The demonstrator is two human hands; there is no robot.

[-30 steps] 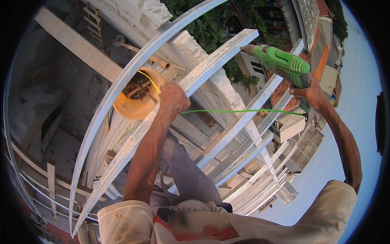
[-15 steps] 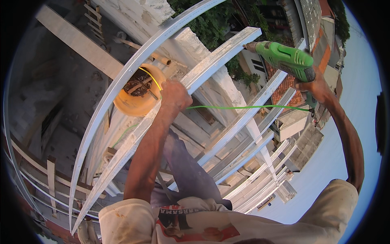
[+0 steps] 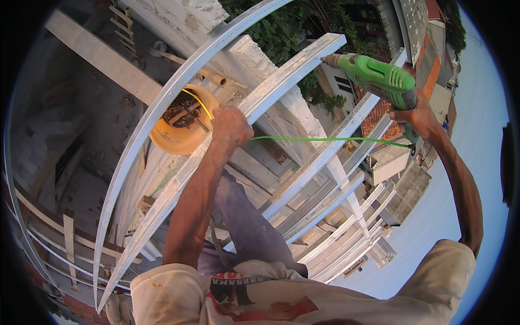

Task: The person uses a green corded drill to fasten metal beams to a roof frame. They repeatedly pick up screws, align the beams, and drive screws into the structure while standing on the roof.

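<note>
My right hand [image 3: 416,115] is wrapped round the handle of a green power drill [image 3: 376,78]. Its chuck points left, with the tip at or very near the far end of a pale metal channel beam [image 3: 287,76]; contact is not certain. My left hand [image 3: 232,127] is closed over that same beam farther down its length. A green cord [image 3: 325,139] stretches between the drill's base and my left hand. Past that hand, a yellow cord [image 3: 198,102] runs over an orange bucket [image 3: 176,142], which holds dark bits and stick-like pieces.
Another curved metal channel [image 3: 142,135] arches on the left, above a deep drop to a lower floor. More parallel beams [image 3: 325,157] lie to the right. A rough white wall [image 3: 281,97] passes below. Rooftops [image 3: 428,76] and trees are beyond; a wooden ladder [image 3: 123,27] stands far left.
The view has shifted very slightly. Both hands keep their grips, and the drill stays at the beam's end with little visible movement.
</note>
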